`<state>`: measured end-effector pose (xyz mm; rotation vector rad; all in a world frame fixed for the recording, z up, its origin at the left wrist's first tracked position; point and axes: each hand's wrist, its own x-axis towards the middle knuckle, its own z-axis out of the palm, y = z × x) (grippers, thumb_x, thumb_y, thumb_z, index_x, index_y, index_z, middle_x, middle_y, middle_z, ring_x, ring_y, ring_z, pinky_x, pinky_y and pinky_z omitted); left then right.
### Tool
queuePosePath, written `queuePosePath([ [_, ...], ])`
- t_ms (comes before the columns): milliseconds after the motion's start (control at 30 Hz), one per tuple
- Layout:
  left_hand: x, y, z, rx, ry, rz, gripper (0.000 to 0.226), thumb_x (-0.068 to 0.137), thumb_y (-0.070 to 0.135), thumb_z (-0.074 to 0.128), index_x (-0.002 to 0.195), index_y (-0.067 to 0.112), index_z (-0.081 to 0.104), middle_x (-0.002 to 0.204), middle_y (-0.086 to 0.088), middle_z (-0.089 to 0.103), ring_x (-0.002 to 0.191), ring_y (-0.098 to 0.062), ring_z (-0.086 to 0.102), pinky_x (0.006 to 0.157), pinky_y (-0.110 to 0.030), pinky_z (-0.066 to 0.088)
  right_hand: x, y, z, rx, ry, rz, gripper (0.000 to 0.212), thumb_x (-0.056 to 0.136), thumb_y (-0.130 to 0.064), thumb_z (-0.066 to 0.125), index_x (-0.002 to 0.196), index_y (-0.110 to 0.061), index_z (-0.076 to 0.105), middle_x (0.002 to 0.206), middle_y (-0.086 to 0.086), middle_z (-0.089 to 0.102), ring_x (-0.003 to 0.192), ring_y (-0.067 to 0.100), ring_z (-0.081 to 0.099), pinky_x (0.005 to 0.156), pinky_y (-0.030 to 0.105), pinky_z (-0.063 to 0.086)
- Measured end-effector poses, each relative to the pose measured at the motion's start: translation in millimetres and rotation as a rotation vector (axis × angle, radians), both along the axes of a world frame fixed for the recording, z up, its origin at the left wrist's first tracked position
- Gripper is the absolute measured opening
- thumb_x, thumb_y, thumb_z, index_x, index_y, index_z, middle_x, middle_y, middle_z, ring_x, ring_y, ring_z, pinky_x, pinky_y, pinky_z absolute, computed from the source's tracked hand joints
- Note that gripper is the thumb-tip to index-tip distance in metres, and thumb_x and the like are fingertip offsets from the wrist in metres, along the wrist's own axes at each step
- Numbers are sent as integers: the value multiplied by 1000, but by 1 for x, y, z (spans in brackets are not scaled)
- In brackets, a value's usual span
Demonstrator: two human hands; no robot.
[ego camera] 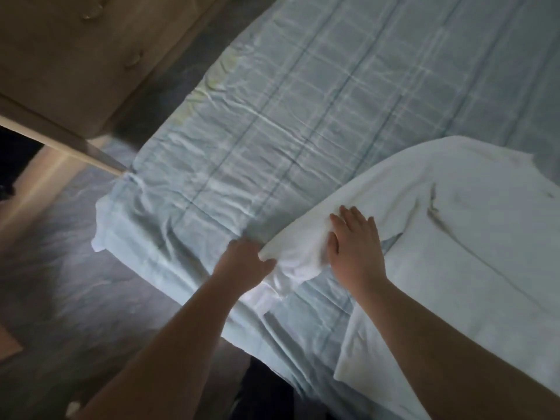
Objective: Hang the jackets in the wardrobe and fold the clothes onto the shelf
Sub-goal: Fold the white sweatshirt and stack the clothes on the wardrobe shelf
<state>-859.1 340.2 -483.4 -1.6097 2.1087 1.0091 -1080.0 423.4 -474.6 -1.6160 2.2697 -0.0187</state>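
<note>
A white T-shirt lies spread on the bed, which is covered by a pale blue checked sheet. My left hand grips the shirt's sleeve edge near the bed's front edge, with the fingers curled into the cloth. Just to the right, my right hand lies flat on the sleeve with straight fingers, pressing it down. The shirt's neckline is toward the right. Its lower part runs out of view at the right and bottom.
A tufted beige headboard stands at the upper left, with the bed's corner below it. Grey floor lies left of the bed. Something dark sits at the bed's foot, bottom centre.
</note>
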Motion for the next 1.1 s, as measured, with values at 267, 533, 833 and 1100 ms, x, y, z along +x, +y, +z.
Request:
queuePosePath([
  [267,40,-140,21,-46,128,34,35,80,53,73,75,29,47,75,9,57,71,-14,55,60,-31,35,27,-68,-3,-58,19,65,56,96,-29,28,147,-14,44,153,10,44,143,31,36,118,52,25],
  [533,71,-191,1,367,231,215,25,80,22,83,98,13,68,90,-10,72,73,-20,75,64,-32,61,54,-98,-53,-56,130,3,60,97,-32,39,154,-15,33,161,14,25,148,35,25,118,59,16],
  [833,70,-155,23,413,536,595,20,77,26,77,94,22,67,100,-8,72,100,-31,71,76,-40,62,70,-111,-10,-326,-288,32,50,79,0,53,128,-9,60,134,11,59,124,30,54,109,49,40],
  [1100,-27,-100,66,683,1024,594,28,94,30,55,106,6,64,106,-12,67,92,-22,65,78,-38,55,65,-95,51,-247,-1356,-575,42,95,-49,46,118,-19,63,109,1,72,102,18,69,86,35,58],
])
